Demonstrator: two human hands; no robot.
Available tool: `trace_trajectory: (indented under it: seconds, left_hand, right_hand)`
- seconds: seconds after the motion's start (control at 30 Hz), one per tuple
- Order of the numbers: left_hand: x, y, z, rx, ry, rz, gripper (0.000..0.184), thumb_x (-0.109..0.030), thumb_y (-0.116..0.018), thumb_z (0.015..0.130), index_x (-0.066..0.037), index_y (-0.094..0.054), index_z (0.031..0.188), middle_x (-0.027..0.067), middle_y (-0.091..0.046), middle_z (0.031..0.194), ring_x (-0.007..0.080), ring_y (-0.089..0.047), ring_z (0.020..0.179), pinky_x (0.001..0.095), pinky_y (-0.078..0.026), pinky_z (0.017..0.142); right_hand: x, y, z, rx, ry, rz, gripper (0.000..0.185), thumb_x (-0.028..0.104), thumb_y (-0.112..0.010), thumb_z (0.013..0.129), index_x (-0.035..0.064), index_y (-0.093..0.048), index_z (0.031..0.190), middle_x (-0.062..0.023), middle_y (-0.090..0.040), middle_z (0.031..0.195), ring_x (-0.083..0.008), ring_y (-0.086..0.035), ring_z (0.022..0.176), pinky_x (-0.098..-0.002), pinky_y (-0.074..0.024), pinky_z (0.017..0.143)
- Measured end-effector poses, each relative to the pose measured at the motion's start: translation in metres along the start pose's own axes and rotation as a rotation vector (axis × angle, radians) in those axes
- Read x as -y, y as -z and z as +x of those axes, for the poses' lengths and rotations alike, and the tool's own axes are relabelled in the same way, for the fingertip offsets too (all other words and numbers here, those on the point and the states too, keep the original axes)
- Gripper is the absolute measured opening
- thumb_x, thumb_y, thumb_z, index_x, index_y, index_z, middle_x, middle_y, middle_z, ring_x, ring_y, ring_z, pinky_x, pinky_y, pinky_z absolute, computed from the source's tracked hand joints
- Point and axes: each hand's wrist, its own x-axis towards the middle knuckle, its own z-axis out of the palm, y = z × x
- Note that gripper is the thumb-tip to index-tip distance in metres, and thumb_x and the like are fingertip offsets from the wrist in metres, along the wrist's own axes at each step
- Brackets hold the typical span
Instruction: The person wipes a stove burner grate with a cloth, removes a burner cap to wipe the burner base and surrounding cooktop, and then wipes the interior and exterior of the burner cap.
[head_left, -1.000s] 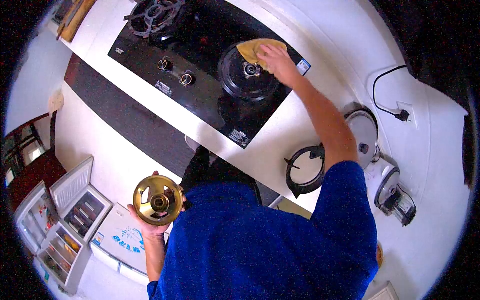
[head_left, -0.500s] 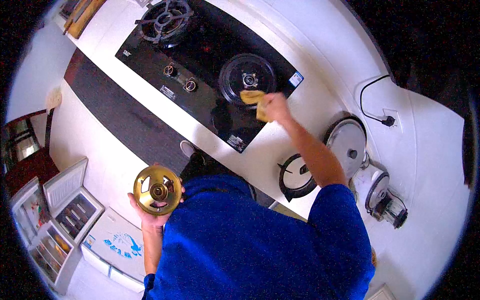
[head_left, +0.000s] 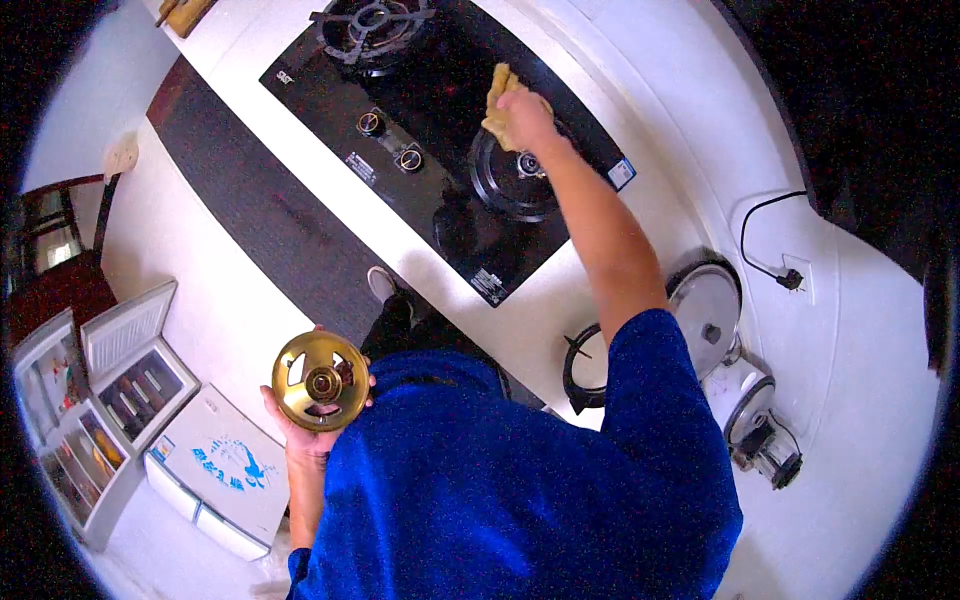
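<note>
My left hand (head_left: 308,437) is closed around the rim of a round brass-coloured burner part (head_left: 345,400) with cut-out openings, held at the left of my body, away from the counter. A yellowish cloth (head_left: 501,100) is bunched in my right hand (head_left: 528,122), over the far edge of the right burner well (head_left: 497,185). That well sits in the black glass gas hob (head_left: 440,90), and its metal centre (head_left: 529,165) shows bare beside my wrist. Whether the cloth touches the glass here, I cannot tell.
On the left burner stands a pan support (head_left: 375,22). Two knobs (head_left: 371,123) sit on the hob. Right of it lie another pan support (head_left: 578,375), a glass lid (head_left: 708,310) and a glass jar appliance (head_left: 768,455). A plug (head_left: 792,279) is in the wall. An open fridge (head_left: 140,390) stands left.
My right hand has carried the cloth from the near side of the right burner well to its far side. My left hand still holds the brass part, and the view has shifted slightly.
</note>
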Motion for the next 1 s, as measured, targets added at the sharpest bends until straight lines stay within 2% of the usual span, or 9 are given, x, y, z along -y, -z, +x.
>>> trace_trajectory:
  seconds: [0.1,0.2,0.23,0.33,0.4,0.47,0.63,0.83,1.0]
  left_hand:
    - [0.003,-0.002,-0.001,0.042,-0.036,0.009,0.108,-0.088,-0.042,0.078,-0.019,-0.019,0.158,0.0287,-0.055,0.130,0.0459,-0.064,0.103,0.0515,-0.060,0.074]
    - [0.002,-0.007,-0.003,-0.067,-0.053,-0.045,0.107,-0.089,-0.041,0.078,-0.020,-0.020,0.158,0.0281,-0.055,0.129,0.0445,-0.064,0.102,0.0507,-0.060,0.074]
    - [0.002,-0.003,-0.004,-0.038,-0.062,-0.016,0.107,-0.089,-0.040,0.078,-0.020,-0.022,0.157,0.0280,-0.054,0.130,0.0440,-0.064,0.103,0.0508,-0.060,0.074]
    - [0.002,-0.002,-0.007,-0.013,-0.096,-0.005,0.106,-0.090,-0.038,0.078,-0.020,-0.023,0.157,0.0281,-0.053,0.130,0.0433,-0.063,0.103,0.0507,-0.059,0.074]
    - [0.003,0.000,-0.012,-0.037,-0.102,-0.010,0.106,-0.090,-0.037,0.078,-0.020,-0.024,0.157,0.0282,-0.053,0.131,0.0432,-0.063,0.104,0.0505,-0.059,0.074]
    - [0.005,0.003,-0.011,-0.065,-0.082,-0.049,0.106,-0.090,-0.036,0.078,-0.020,-0.025,0.156,0.0288,-0.053,0.130,0.0434,-0.063,0.103,0.0493,-0.059,0.073]
    - [0.008,0.000,-0.013,-0.100,-0.012,0.002,0.106,-0.091,-0.037,0.077,-0.022,-0.024,0.157,0.0298,-0.053,0.130,0.0444,-0.063,0.103,0.0487,-0.059,0.073]
    - [0.011,0.001,-0.018,0.020,-0.029,0.031,0.108,-0.091,-0.040,0.077,-0.022,-0.021,0.158,0.0315,-0.052,0.132,0.0458,-0.063,0.104,0.0520,-0.060,0.076]
    - [0.011,0.009,-0.026,0.020,-0.042,0.031,0.107,-0.089,-0.042,0.077,-0.022,-0.021,0.157,0.0313,-0.052,0.132,0.0464,-0.063,0.104,0.0516,-0.060,0.075]
  right_hand:
    - [0.052,-0.021,-0.022,0.058,0.027,-0.283,0.063,0.025,-0.084,0.073,0.0014,-0.060,0.126,-0.0191,-0.056,0.132,-0.0365,-0.054,0.123,-0.0491,-0.0453,0.103]
    - [0.088,-0.036,-0.085,-0.035,0.023,-0.377,0.070,0.018,-0.080,0.075,0.0011,-0.050,0.136,-0.0178,-0.041,0.149,-0.0365,-0.043,0.135,-0.0530,-0.0407,0.107]
    - [0.090,-0.036,-0.103,-0.028,0.036,-0.396,0.042,0.013,-0.075,0.080,-0.0039,-0.059,0.114,-0.0237,-0.058,0.119,-0.0393,-0.054,0.117,-0.0473,-0.0411,0.105]
    - [0.098,-0.021,-0.145,0.056,-0.039,-0.270,0.046,0.011,-0.073,0.079,-0.0033,-0.055,0.120,-0.0249,-0.059,0.116,-0.0422,-0.054,0.116,-0.0484,-0.0406,0.105]
    - [0.098,-0.012,-0.138,0.107,-0.023,-0.215,0.049,0.008,-0.073,0.077,-0.0015,-0.055,0.122,-0.0245,-0.058,0.117,-0.0435,-0.054,0.114,-0.0490,-0.0411,0.103]
    - [0.113,0.000,-0.118,-0.178,0.054,-0.114,0.050,0.008,-0.073,0.076,-0.0010,-0.055,0.121,-0.0238,-0.057,0.119,-0.0430,-0.053,0.114,-0.0500,-0.0412,0.103]
    - [0.105,-0.047,-0.136,-0.361,0.101,-0.437,0.041,0.012,-0.049,0.092,0.0017,-0.053,0.132,-0.0202,-0.051,0.136,-0.0358,-0.046,0.130,-0.0453,-0.0377,0.109]
    - [0.093,-0.048,-0.215,-0.376,-0.131,-0.446,0.045,0.010,-0.054,0.089,0.0035,-0.053,0.133,-0.0151,-0.050,0.142,-0.0338,-0.044,0.134,-0.0471,-0.0345,0.111]
    - [0.096,-0.040,-0.198,-0.359,-0.029,-0.336,0.049,0.008,-0.061,0.081,0.0079,-0.058,0.130,-0.0102,-0.050,0.145,-0.0322,-0.042,0.132,-0.0483,-0.0308,0.109]
